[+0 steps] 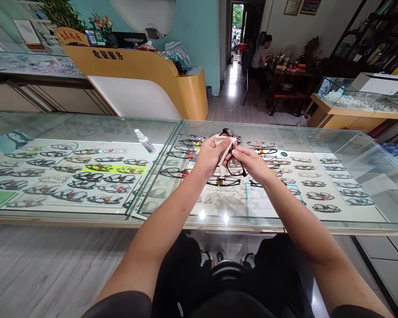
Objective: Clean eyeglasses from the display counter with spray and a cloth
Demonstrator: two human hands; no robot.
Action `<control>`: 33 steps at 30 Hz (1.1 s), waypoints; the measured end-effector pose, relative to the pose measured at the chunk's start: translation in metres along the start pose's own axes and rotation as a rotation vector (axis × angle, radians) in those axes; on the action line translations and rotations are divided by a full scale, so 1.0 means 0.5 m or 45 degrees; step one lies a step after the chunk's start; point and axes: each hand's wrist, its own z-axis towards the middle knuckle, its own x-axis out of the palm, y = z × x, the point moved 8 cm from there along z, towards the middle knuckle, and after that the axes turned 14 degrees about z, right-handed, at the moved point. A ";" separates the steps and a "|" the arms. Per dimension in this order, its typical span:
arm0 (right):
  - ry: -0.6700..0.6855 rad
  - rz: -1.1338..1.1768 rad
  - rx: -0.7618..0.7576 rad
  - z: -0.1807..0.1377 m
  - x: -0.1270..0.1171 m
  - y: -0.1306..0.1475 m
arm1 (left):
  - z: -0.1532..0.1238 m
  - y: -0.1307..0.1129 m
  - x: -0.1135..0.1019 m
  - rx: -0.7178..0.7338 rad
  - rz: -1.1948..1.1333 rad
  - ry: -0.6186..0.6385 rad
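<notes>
pale blue wall (199, 39), yellow desk (126, 62) and a doorway (236, 44) fill the back of this eyewear shop, where another person (261, 52) sits at the far side. nearer, a glass-topped surface (305, 139) runs across the view, with rows of frames (320, 195) laid out beneath it.

over the right-hand section of that surface, a dark-rimmed pair of glasses (235, 167) is held up between the two hands, directly in front of the person. from the way a light cloth (223, 160) is bunched against it, the wiping looks to be under way and unfinished. one lens shows bare beside the cloth; the other is mostly hidden by fingers and fabric, so whether either is clean cannot be told. the glasses have not been put down.

the left hand (210, 154) is closed, its thumb and fingers pinching the cloth around the far part of the glasses. the right hand (250, 162) is partly curled, thumb and fingertips clamped on the frame near the bare lens. the hands are close together. well to the left, a white spray bottle (145, 141) stands on the glass, with neither hand on it.
</notes>
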 end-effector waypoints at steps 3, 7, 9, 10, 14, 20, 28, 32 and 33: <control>-0.009 -0.071 -0.034 0.000 0.000 0.007 | 0.001 0.002 0.003 -0.032 0.001 0.020; -0.054 -0.064 -0.058 -0.001 -0.007 0.016 | 0.008 0.008 0.001 -0.096 -0.054 0.133; -0.076 -0.044 -0.055 -0.001 -0.011 0.019 | 0.009 0.015 -0.006 -0.157 -0.063 0.170; -0.089 -0.034 -0.051 -0.001 -0.013 0.021 | 0.009 0.018 -0.010 -0.192 -0.052 0.176; -0.132 -0.018 -0.044 -0.001 -0.016 0.029 | 0.004 0.013 -0.025 -0.216 0.009 0.134; -0.110 -0.014 -0.029 -0.001 -0.013 0.025 | 0.001 -0.012 -0.027 -0.087 0.135 0.060; -0.059 -0.098 -0.033 -0.003 0.000 0.013 | 0.003 0.001 -0.036 -0.003 0.159 -0.100; -0.056 -0.148 -0.070 -0.002 0.004 0.018 | 0.008 0.009 -0.042 0.011 0.127 -0.125; -0.063 -0.135 -0.070 -0.001 0.002 0.019 | 0.010 0.009 -0.044 0.007 0.109 -0.123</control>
